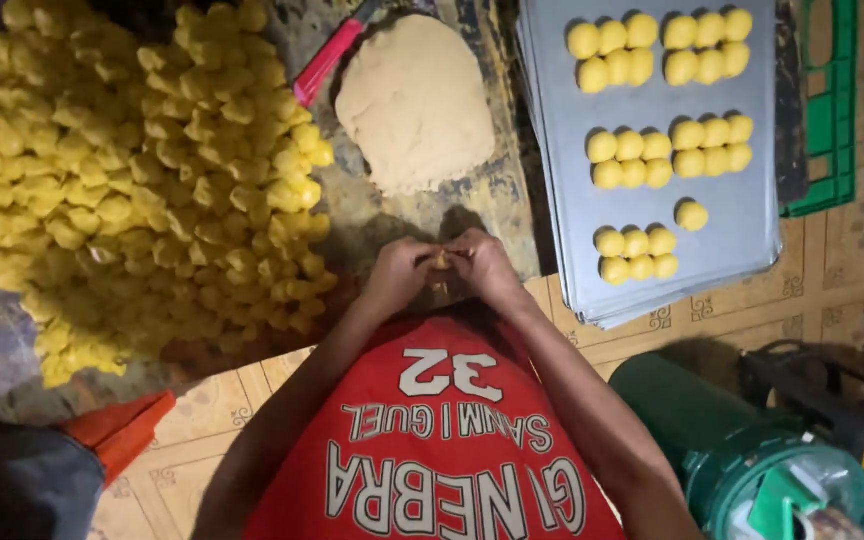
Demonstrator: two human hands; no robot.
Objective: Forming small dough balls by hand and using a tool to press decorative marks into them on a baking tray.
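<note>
Your left hand (397,272) and right hand (485,265) meet at the near edge of the worn work board (497,195), fingertips pressed together on a small yellow dough piece (441,261). Both hands pinch it from opposite sides, and only a sliver of it shows between the fingers. Just beyond your hands sits a mound of tan filling (415,100), rounded on top and flattened along its near side, resting on the same board. A red-handled tool (330,55) lies at the mound's far left edge; its working end is hidden, so I cannot tell what kind it is. To your left, a large heap of yellow dough pieces (122,170) covers the surface, reaching close to the board. To your right, a stack of grey metal trays (732,215) holds shaped yellow balls (632,158) set in tight clusters of six, with one ball (691,215) standing alone beside the nearest cluster. A green crate (832,110) lies past the trays. A green container (742,460) stands near your right elbow.
</note>
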